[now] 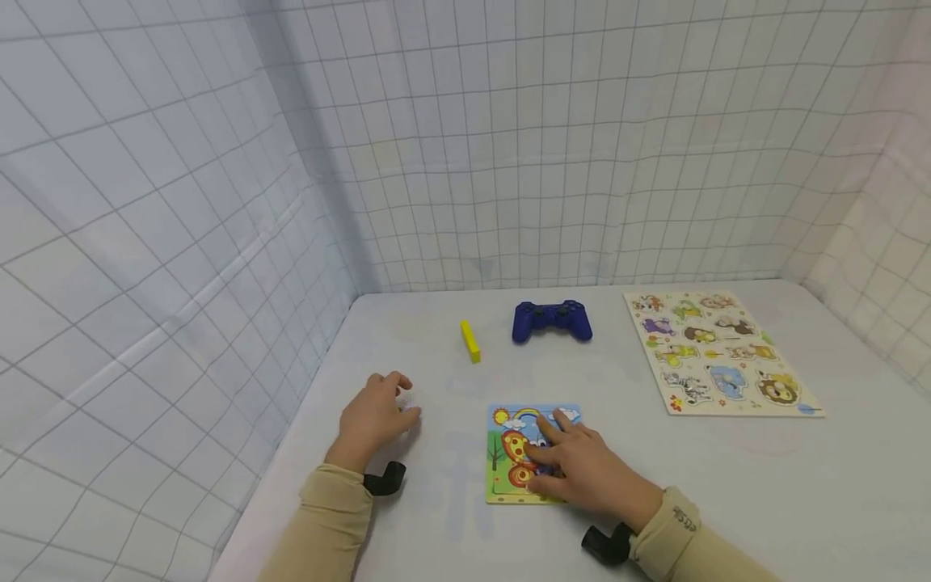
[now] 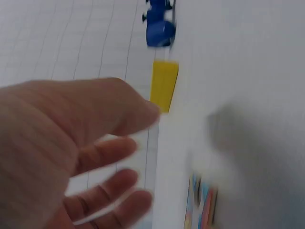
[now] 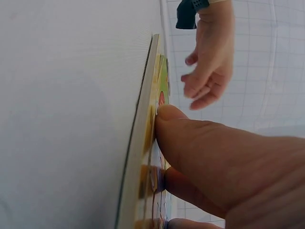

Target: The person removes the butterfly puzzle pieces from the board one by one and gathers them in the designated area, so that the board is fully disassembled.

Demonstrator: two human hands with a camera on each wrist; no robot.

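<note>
A small square jigsaw board (image 1: 498,488) with a sun, a rainbow, a tree and a red-and-yellow spotted figure lies flat on the white table. My right hand (image 1: 582,469) rests on its right part with fingers spread, covering some of the picture. In the right wrist view, the thumb (image 3: 176,126) touches the board's top near its edge. To the left of the board, my left hand (image 1: 372,422) holds nothing, its fingers loosely bent. The left wrist view shows a yellow block (image 2: 165,85) beyond the left thumb (image 2: 119,105).
A dark blue game controller (image 1: 551,320) lies at the back middle, right of the yellow block. At the right lies a larger wooden board (image 1: 745,409) with several animal pieces. White gridded cloth walls (image 1: 509,162) stand around the back and sides.
</note>
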